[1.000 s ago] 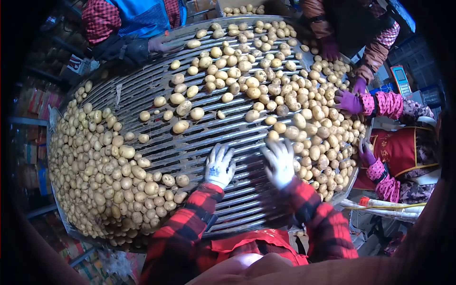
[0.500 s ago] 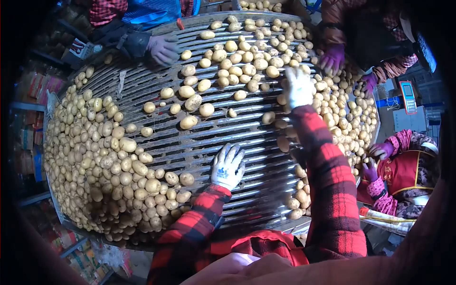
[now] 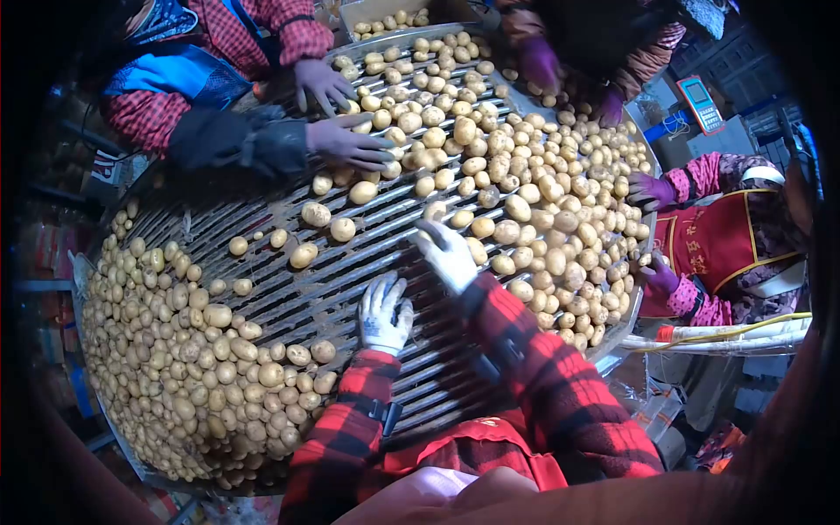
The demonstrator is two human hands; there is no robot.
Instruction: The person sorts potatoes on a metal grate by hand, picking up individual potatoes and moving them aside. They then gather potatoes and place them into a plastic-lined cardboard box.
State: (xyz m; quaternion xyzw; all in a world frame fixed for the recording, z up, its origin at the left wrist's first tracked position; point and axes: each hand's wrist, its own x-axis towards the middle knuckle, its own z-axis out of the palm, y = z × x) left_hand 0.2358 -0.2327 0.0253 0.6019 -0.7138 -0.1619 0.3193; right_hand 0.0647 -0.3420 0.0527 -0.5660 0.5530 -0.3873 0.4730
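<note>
Yellowish potatoes lie heaped at both sides of the slatted table, its gaps apparently narrow enough to support them. Near its middle, the left hand spreads empty, perhaps for balance; the right hand, half open, reaches beside potatoes, none visibly gripped.

Shiny mtl slats, smth potatoes

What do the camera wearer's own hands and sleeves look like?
Left hand and right hand: white work gloves, the left with blue print on the back. Both sleeves: red-and-black checked, with a dark band at each forearm.
</note>
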